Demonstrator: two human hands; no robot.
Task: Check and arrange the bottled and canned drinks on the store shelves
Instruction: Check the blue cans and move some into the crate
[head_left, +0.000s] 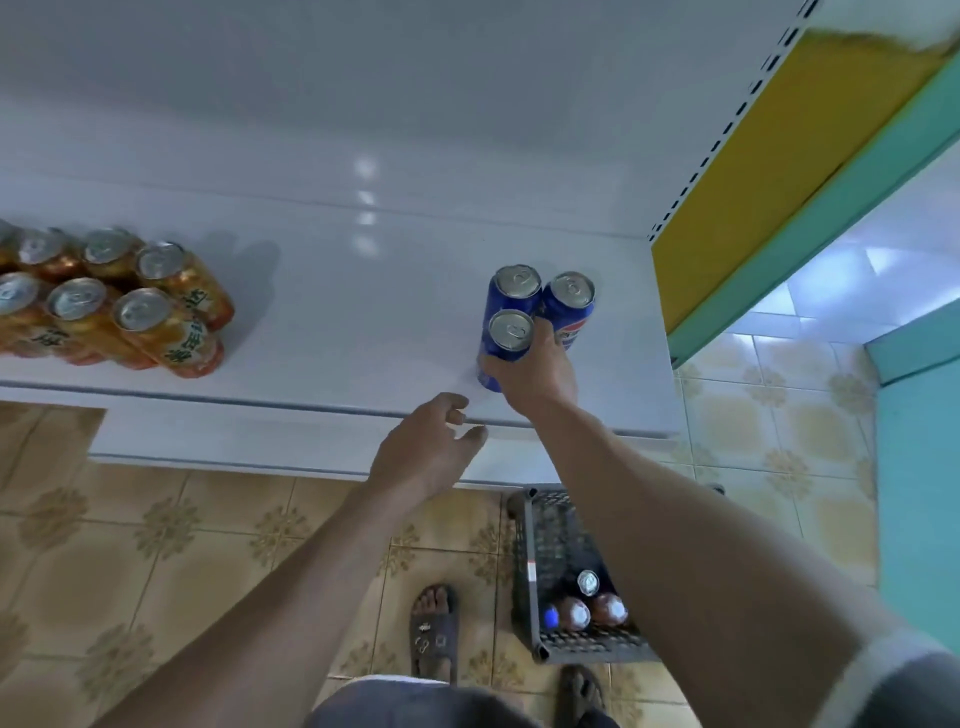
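Observation:
Three blue cola cans stand together on the white shelf (337, 322), toward its right end. My right hand (535, 371) grips the nearest blue can (506, 340) around its body; the other two blue cans (569, 304) stand just behind it, touching. My left hand (428, 447) hovers over the shelf's front edge with loosely curled fingers and holds nothing. A cluster of several orange cans (130, 306) stands on the left part of the same shelf.
A dark plastic crate (530, 551) sits on the tiled floor below my right arm, with a few bottles (589, 608) in it. A yellow and teal side panel (769, 171) closes the shelf on the right. My sandalled feet are below.

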